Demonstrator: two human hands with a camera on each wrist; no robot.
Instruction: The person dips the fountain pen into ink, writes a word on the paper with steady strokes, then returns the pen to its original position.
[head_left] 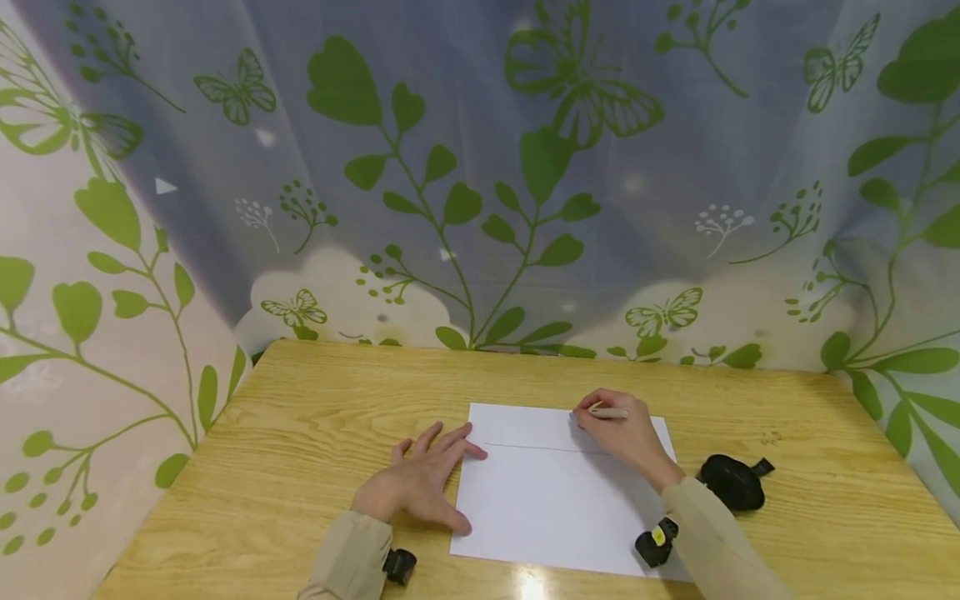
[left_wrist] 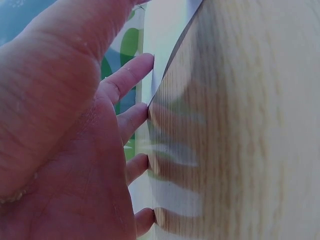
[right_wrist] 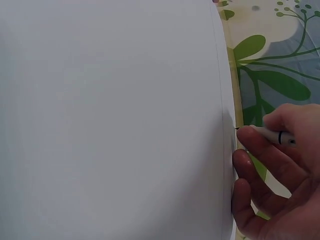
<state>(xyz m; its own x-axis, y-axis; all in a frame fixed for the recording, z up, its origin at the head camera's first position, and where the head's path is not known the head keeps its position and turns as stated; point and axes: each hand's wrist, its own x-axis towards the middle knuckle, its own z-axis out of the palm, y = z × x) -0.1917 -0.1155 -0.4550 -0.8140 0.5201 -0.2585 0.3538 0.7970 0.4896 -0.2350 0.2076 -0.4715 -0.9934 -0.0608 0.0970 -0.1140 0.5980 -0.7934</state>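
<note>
A white sheet of paper (head_left: pixel 540 508) lies on the wooden table, with one thin dark line drawn across its upper part. My right hand (head_left: pixel 618 427) pinches a pen (head_left: pixel 611 412) near the sheet's top edge, above that line. Seen from the right wrist, the white pen (right_wrist: pixel 275 135) has a dark band, and its tip is at the paper (right_wrist: pixel 125 120). My left hand (head_left: pixel 423 483) is spread out at the sheet's left edge, thumb and some fingertips on the paper. In the left wrist view the fingers (left_wrist: pixel 132 120) reach down to the surface.
A black round object with a short tab (head_left: pixel 733 482) lies on the table (head_left: pixel 337 400) right of my right forearm. Black wrist cameras (head_left: pixel 656 542) are strapped at both cuffs. A curtain (head_left: pixel 480 208) with green leaves and butterflies hangs behind the table and along its sides.
</note>
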